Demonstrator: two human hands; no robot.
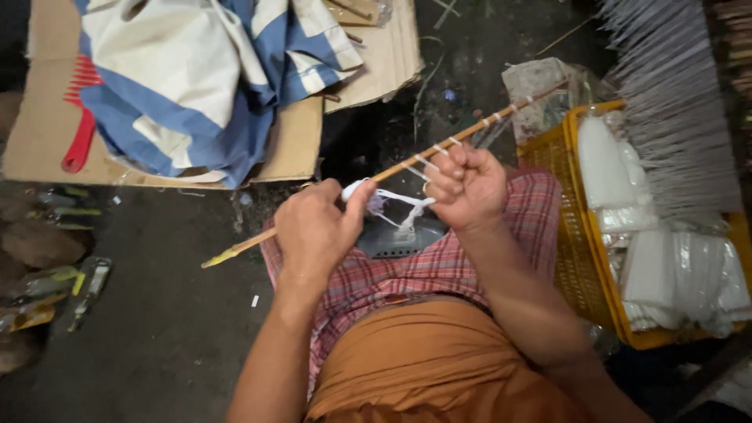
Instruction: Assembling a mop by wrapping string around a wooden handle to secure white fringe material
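**Bamboo stick held aslant across the lap, white strip being bound on**

Landmark: the thin bamboo stick, long axis running from lower left, near the floor, up to the right toward the yellow basket.

Left hand closed around the stick near its middle, thumb and fingers pinching a white strip against the shaft. Right hand just up the stick from the left, also closed, curled fingers clamping both stick and strip; loose white strands dangling below between the two hands. Both hands touching the stick, near each other, the left nearer the low bare end, the right nearer the upper stretch already ringed with small white ties. Bare end of the stick jutting well past the left hand, down over the dark floor.

Under the stick: a red checked cloth over the lap. Beyond the upper end: the basket, packed with white plastic bundles, and a fan of grey sticks leaning above it. Beyond the stick's middle, well apart: flattened cardboard carrying a blue-and-white cloth and a red comb.
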